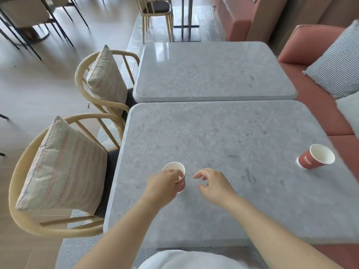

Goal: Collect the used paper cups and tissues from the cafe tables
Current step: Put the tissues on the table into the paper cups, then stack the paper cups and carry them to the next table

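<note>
Holds a red paper cup [181, 185] in the left grip [165, 184], fingers curled round its rim, at 7 o'clock on the near counter [213, 140]. Hovers the right grip [214, 186] just beside it, loosely spread, holding nothing. Shows a 2nd cup [315, 159] at 3 o'clock, well apart.

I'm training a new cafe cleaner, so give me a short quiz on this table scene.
1. Which hand grips the red paper cup with white inside? A left, B right, C neither.
2. True or false: the right hand holds a tissue.
3. On which grey stone-look table does the second red paper cup stand, near or far?
Key: 1 A, the left hand. 2 false, its fingers are loosely curled and hold nothing. 3 near table, by its right edge.
</note>
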